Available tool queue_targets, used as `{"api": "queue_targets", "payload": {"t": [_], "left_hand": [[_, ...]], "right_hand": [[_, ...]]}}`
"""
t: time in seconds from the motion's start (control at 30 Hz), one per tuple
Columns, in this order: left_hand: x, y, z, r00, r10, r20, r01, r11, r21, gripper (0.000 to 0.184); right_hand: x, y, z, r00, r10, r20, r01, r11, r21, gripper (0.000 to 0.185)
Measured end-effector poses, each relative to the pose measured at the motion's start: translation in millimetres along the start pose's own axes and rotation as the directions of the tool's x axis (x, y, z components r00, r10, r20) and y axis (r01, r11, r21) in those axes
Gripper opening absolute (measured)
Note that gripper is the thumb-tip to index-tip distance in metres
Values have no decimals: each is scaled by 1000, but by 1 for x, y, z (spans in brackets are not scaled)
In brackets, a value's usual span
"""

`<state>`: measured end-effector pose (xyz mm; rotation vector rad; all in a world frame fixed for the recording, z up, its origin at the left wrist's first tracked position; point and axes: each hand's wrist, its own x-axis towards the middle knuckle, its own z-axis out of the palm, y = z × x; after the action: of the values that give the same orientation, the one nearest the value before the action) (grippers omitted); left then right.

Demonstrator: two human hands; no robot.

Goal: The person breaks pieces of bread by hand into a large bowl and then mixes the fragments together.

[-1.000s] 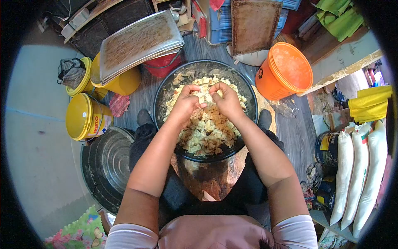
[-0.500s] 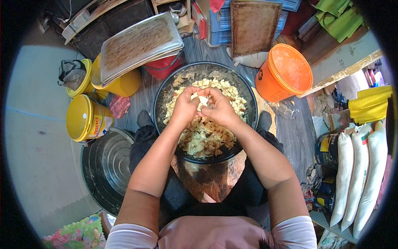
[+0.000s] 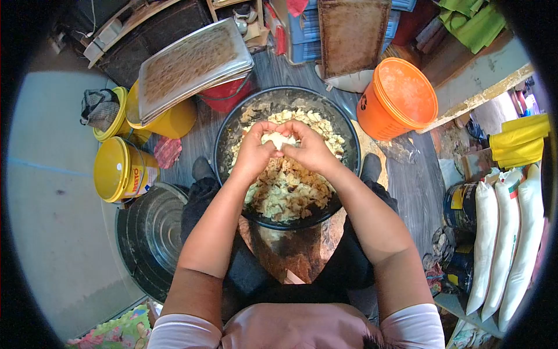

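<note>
A wide black basin (image 3: pixel 228 125) stands between my knees, holding many torn, pale and brownish pieces that look like bread (image 3: pixel 285 195). Over its middle, my left hand (image 3: pixel 256 149) and my right hand (image 3: pixel 307 146) meet at the fingertips. Between them they grip one pale, whitish piece (image 3: pixel 279 140), with the fingers of both hands curled round it. The undersides of the fingers are hidden.
An orange bucket (image 3: pixel 404 96) stands right of the basin. Stacked metal trays (image 3: pixel 195 67) lie over a yellow bucket and a red bucket (image 3: pixel 226 96). At the left are a lidded yellow bucket (image 3: pixel 113 168) and a dark round tub (image 3: pixel 151 232). Long white sacks (image 3: pixel 483 244) stand at the right.
One second ago my hands were slightly apart with pale material between them. They have come together, and the fingers now close round one piece. The view has shifted slightly.
</note>
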<state>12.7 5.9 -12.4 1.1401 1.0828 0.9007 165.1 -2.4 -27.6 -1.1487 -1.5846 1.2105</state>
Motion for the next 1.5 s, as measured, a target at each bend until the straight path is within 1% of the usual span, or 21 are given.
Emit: {"api": "queue_targets", "payload": {"t": [0.1, 0.2, 0.27, 0.3, 0.37, 0.43, 0.5, 0.53, 0.57, 0.63, 0.67, 0.73, 0.83, 0.97, 1.13, 1.2, 1.23, 1.3, 1.37, 1.43, 1.5], "left_hand": [[0, -6, 1, 998, 62, 11, -62, 998, 18, 29], [3, -6, -3, 999, -14, 30, 15, 1000, -10, 19], [0, 0, -4, 984, -165, 65, 173, 977, -128, 16], [0, 2, -5, 985, -159, 67, 167, 978, -127, 16], [1, 6, -8, 989, -148, -8, 148, 981, 127, 15], [-1, 15, -9, 991, -129, -26, 132, 978, 160, 14], [4, 11, -15, 995, 20, -99, 6, 967, 255, 15], [11, 4, -22, 970, 224, -92, -170, 901, 399, 17], [14, -4, -27, 970, 225, -90, -172, 902, 397, 17], [7, 9, -27, 993, -1, -116, 40, 942, 335, 20], [8, 6, -28, 993, -1, -117, 40, 942, 334, 20], [10, -1, -31, 952, 231, -201, -141, 913, 384, 19], [14, -2, -40, 913, 319, -253, -184, 877, 444, 16], [2, 17, -46, 870, 468, -153, -288, 737, 612, 14], [-16, 47, -51, 910, 373, -178, -171, 732, 659, 18], [-19, 51, -53, 907, 389, -162, -103, 578, 809, 22], [-18, 50, -55, 907, 390, -160, -107, 580, 808, 22], [-16, 48, -61, 950, 311, -40, -144, 547, 825, 26], [-13, 46, -61, 936, 351, -24, -193, 570, 799, 21], [-10, 46, -60, 966, 257, 30, -184, 601, 778, 18], [-11, 51, -52, 982, 188, 14, -112, 526, 843, 21]], "right_hand": [[-2, -8, 3, 1000, 15, 16, -14, 999, -38, 26], [-4, -8, 2, 999, -26, -27, 21, 986, -166, 22], [-4, -1, 4, 996, -59, -62, 48, 985, -167, 20], [-4, 0, 5, 991, -92, -96, 75, 983, -169, 18], [-3, 2, 4, 985, -128, -115, 104, 976, -193, 15], [-3, 0, 3, 964, -213, -161, 164, 948, -273, 13], [-3, 1, -2, 976, -172, -131, 141, 966, -215, 13], [-3, 1, -4, 982, -165, -93, 135, 954, -266, 12], [-3, 1, -6, 986, -155, -57, 130, 940, -316, 12], [-3, 6, -6, 987, -156, -41, 136, 940, -311, 11], [-3, 9, -5, 986, -153, -63, 124, 935, -332, 12], [-2, 13, -3, 984, -154, -84, 115, 928, -354, 13], [-2, 21, -3, 984, -143, -105, 91, 916, -391, 13], [-5, 43, -1, 998, 54, -7, -52, 890, -453, 16], [-16, 75, 1, 966, 244, 92, -131, 760, -637, 22], [-22, 98, 5, 908, 399, 128, -187, 659, -729, 31], [-25, 113, 10, 908, 400, 124, -190, 656, -730, 31], [-32, 135, 21, 756, 638, 147, -277, 516, -810, 47], [-43, 123, 42, 748, 650, 135, -246, 461, -853, 58], [-51, 109, 69, 727, 666, 165, -188, 425, -885, 74], [-65, 132, 122, 729, 648, 219, -88, 406, -910, 81]]}}
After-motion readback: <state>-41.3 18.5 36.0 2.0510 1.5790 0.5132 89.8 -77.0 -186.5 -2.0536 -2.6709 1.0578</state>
